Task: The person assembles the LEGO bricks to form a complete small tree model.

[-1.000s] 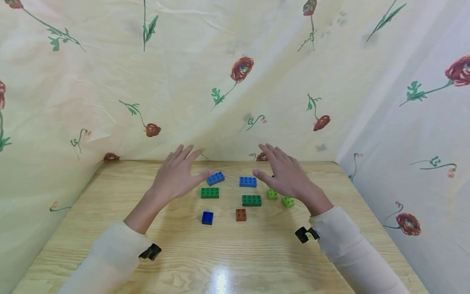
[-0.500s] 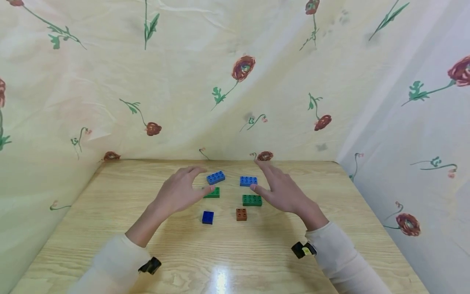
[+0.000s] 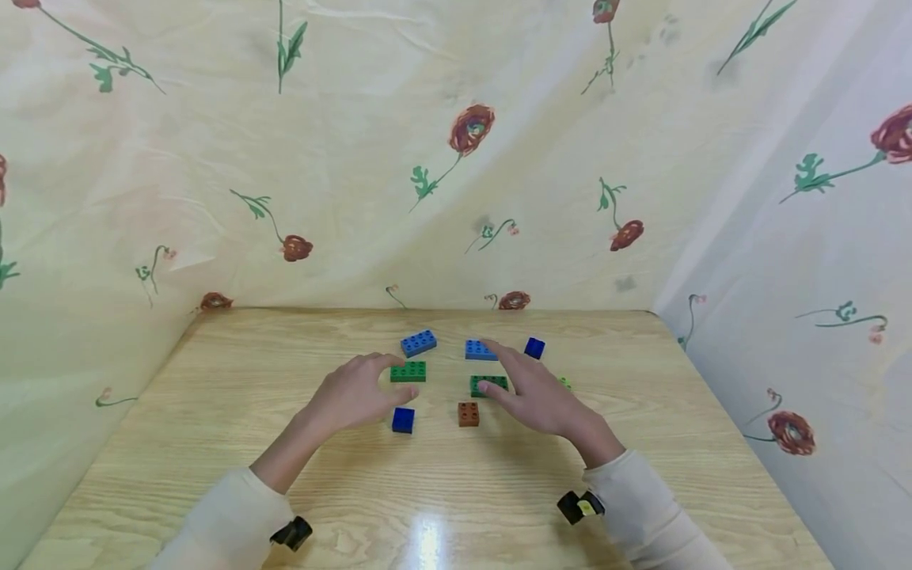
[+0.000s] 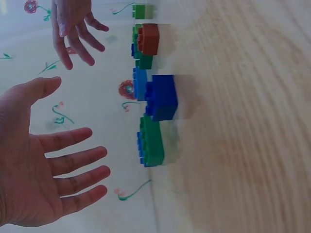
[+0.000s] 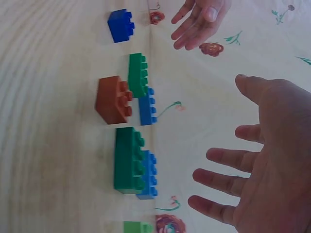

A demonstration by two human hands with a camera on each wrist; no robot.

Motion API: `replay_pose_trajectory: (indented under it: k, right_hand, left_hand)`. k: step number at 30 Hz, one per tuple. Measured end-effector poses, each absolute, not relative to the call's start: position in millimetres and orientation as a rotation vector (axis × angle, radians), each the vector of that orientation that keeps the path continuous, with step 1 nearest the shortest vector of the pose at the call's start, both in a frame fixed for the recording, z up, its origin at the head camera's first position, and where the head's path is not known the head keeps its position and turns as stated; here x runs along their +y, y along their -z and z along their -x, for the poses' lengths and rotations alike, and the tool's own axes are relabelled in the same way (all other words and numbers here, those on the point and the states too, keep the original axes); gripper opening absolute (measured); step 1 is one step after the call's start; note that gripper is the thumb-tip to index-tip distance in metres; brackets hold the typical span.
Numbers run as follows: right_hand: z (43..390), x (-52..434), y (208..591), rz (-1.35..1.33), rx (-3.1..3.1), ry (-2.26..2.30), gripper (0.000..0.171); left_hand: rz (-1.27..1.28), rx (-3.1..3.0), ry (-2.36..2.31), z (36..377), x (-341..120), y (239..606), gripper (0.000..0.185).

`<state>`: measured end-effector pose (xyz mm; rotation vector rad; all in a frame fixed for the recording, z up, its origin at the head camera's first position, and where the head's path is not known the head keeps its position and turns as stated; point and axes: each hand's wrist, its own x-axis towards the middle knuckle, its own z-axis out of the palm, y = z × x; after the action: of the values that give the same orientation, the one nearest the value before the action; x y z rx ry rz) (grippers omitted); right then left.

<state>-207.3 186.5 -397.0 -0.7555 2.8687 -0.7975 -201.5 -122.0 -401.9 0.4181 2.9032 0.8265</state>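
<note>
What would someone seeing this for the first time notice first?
Two open hands hover over a cluster of toy bricks on the wooden table: the left hand beside a small dark blue brick, the right hand over a dark green brick. A brown brick sits between them, and floral cloth hangs behind.

A light wooden table (image 3: 214, 443) carries scattered blue, green and brown bricks (image 3: 468, 414).
</note>
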Motion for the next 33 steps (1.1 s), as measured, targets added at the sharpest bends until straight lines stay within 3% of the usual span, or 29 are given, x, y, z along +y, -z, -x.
replay_pose_trajectory:
  k: [13,27,33]
  right_hand:
    - [199.6,182.7,418.2,0.720,2.711,0.888,0.060]
    - [199.5,180.6,437.8,0.769,2.625,0.916,0.045]
    - [197.5,181.0,443.9,0.781,2.627,0.893,0.039]
  left_hand:
    - [-0.411,2.826,-0.899,197.2,-124.8,420.6,0.064]
    - [-0.412,2.733,-0.939,193.3,-127.6,430.7,0.037]
    - [-0.443,2.698,-0.985,192.5,-130.2,439.0,0.038]
